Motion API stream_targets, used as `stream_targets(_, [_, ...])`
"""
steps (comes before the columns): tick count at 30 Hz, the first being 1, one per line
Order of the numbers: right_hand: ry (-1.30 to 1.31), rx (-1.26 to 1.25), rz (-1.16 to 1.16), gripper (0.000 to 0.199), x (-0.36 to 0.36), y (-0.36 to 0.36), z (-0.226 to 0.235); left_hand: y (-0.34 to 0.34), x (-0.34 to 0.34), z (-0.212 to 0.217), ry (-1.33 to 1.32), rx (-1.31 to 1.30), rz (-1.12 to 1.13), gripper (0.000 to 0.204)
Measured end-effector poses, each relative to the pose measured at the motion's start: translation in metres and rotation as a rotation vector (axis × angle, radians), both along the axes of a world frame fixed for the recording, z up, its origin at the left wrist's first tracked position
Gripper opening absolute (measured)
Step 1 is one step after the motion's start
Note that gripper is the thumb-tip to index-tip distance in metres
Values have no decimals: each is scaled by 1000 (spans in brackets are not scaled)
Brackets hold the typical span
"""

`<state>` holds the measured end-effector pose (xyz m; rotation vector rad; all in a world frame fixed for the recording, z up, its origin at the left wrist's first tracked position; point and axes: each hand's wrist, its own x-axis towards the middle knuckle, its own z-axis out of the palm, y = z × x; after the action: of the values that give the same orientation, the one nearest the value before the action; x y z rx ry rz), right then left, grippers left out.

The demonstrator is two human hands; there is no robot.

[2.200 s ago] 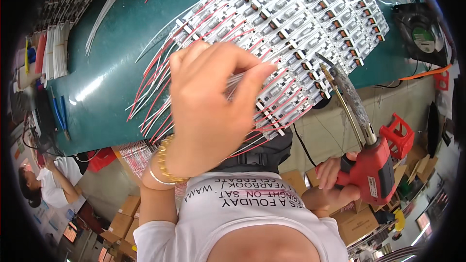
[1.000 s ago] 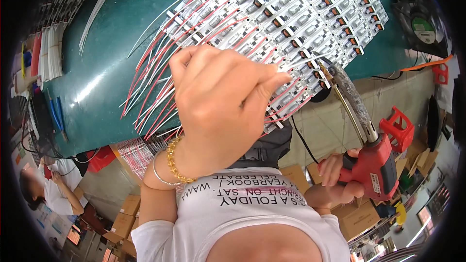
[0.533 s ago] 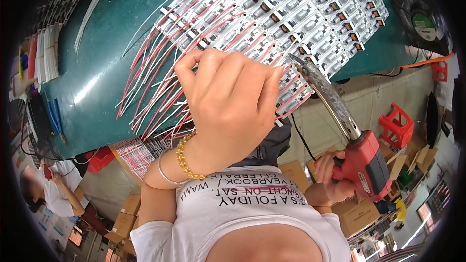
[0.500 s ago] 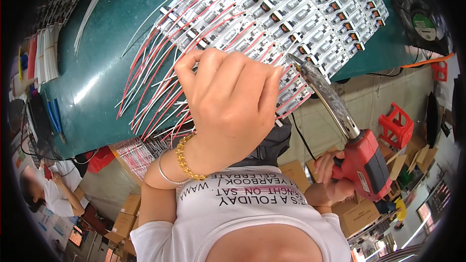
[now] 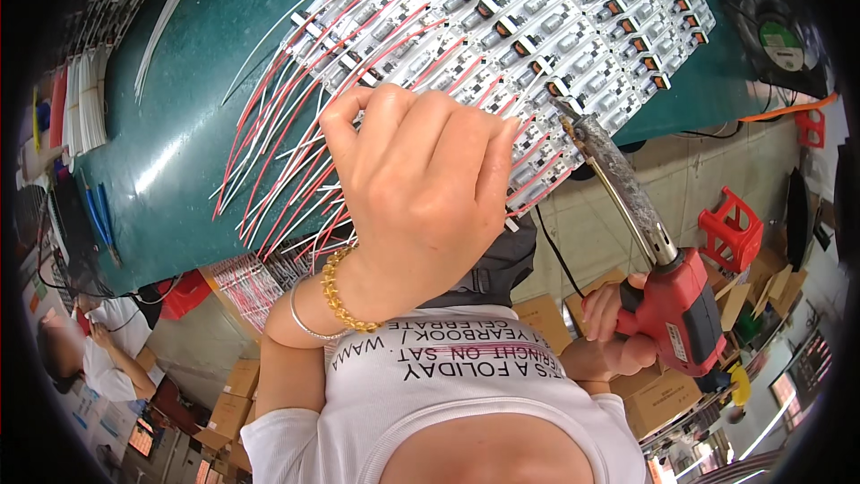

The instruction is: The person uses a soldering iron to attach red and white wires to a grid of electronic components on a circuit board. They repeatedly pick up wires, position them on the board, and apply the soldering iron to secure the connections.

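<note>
A panel of small white circuit boards point(image 5: 582, 22) lies on the green table, with rows of black and copper-coloured parts. Red and white wires point(image 5: 269, 139) fan out from its near left side. My left hand point(image 5: 425, 184) is closed over the panel's near edge, knuckles up; its fingertips and whatever they grip are hidden beneath it. My right hand point(image 5: 618, 327) is wrapped around the handle of a red and black soldering gun point(image 5: 688, 314). The gun's metal barrel slants up and left, its dark tip above the boards just right of my left hand.
A black fan point(image 5: 775, 40) stands at the table's right end. White wires point(image 5: 168, 22) and blue-handled tweezers or pliers point(image 5: 100, 220) lie on the left. A red stool point(image 5: 730, 229) and cardboard boxes point(image 5: 663, 399) are on the floor. Another person point(image 5: 112, 350) sits at lower left.
The soldering gun's tip has shifted a little to the right, away from my left hand. My left hand and the panel have moved only very slightly left.
</note>
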<state>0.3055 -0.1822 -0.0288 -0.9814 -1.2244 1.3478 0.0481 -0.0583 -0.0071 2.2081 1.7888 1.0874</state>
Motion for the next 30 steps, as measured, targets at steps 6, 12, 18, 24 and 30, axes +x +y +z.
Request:
stream_targets(6, [-37,-80,-61,93,-6,-1,5,0,-1,0,6,1,9,14])
stream_targets(12, [3,-54,-52,93,-5,-3,4,1,-1,1,-3,-14,-7,13])
stream_targets(18, [28,-45,-34,93,-5,-1,2,2,-2,2,-11,-30,-12,12])
stream_targets(24, [53,-39,-23,93,-3,0,0,1,-1,4,-13,-39,-9,12])
stream_targets(30, [70,-45,6,92,-2,4,-1,1,-3,5,-2,-52,0,12])
